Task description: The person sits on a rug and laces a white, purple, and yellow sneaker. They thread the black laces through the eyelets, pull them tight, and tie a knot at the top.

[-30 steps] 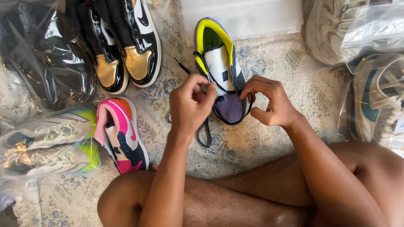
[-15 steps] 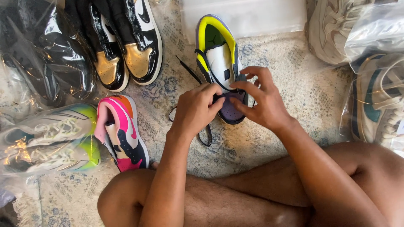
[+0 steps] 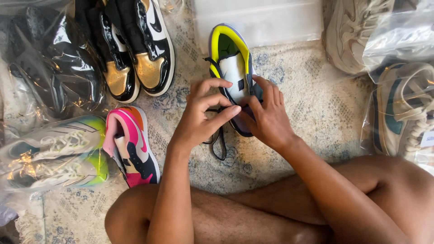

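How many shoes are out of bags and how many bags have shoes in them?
Loose shoes: 5. These are the yellow-lined shoe under both hands, two black and gold shoes, the pink shoe and a beige shoe.
Clear bags with shoes in them: 4, at and.
Total: 9.
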